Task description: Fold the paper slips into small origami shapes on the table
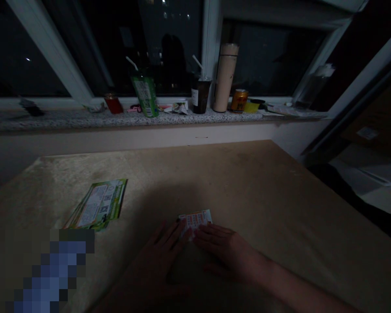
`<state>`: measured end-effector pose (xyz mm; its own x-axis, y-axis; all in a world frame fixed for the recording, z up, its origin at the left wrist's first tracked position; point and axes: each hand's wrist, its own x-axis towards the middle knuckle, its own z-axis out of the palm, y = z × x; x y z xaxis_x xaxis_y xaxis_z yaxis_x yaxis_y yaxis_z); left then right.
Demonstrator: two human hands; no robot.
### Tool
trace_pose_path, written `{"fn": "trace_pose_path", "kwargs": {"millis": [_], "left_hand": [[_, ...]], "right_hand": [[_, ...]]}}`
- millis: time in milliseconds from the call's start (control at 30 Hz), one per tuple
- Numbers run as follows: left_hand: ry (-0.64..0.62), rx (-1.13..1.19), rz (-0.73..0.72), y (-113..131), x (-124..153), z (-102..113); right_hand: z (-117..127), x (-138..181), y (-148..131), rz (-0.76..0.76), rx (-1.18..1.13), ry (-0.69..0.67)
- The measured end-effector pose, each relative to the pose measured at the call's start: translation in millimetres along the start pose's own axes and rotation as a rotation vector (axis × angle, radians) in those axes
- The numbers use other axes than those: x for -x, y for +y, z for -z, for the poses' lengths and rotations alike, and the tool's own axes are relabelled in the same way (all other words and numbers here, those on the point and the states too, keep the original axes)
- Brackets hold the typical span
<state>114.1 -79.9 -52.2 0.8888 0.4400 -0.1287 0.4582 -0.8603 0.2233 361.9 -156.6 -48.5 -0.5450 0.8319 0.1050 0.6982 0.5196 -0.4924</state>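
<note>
A small printed card or slip with rows of reddish print lies flat on the table in front of me. My left hand rests on its left side, fingers stretched out and a little spread. From the right, my right hand lies across the card's lower right part, its fingers flat and extended. Between them they cover the card's lower part. Neither hand grips anything. To the left is a fanned pile of green and white printed leaflets, apart from both hands.
Along the granite windowsill stand a green drink cup, a dark cup with a straw, a tall pinkish flask, an orange can and a red jar. A pixelated blue patch hides the lower left. The light is dim.
</note>
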Motion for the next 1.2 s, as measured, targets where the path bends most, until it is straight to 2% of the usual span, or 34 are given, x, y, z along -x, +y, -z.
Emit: {"fn": "trace_pose_path", "kwargs": {"millis": [267, 367, 500, 567, 700, 867, 933, 1100, 1200], "left_hand": [[0.021, -0.049, -0.085, -9, -3, 5], [0.046, -0.083, -0.082, -4, 0, -3], [0.169, -0.097, -0.013, 6, 14, -19], [0.197, -0.090, -0.030, 7, 19, -25], [0.179, -0.092, -0.049, 7, 21, -25], [0.227, -0.099, -0.034, 12, 19, -19], [0.212, -0.075, -0.033, 10, 19, -20], [0.068, -0.043, -0.019, 0, 22, -25], [0.053, -0.047, 0.010, -5, 24, -22]], "right_hand": [[-8, 0, 2, 0.000, 0.048, 0.041], [-10, 0, 2, 0.000, 0.067, 0.062], [-14, 0, 2, -0.003, 0.078, 0.082], [-14, 0, 1, -0.019, 0.090, 0.092], [-14, 0, -3, -0.041, 0.131, 0.061], [-11, -2, -6, -0.042, 0.166, 0.015], [-10, -2, -5, -0.043, 0.157, 0.014], [-4, 2, 1, -0.025, 0.130, 0.079], [2, 6, 4, -0.019, 0.131, 0.092]]}}
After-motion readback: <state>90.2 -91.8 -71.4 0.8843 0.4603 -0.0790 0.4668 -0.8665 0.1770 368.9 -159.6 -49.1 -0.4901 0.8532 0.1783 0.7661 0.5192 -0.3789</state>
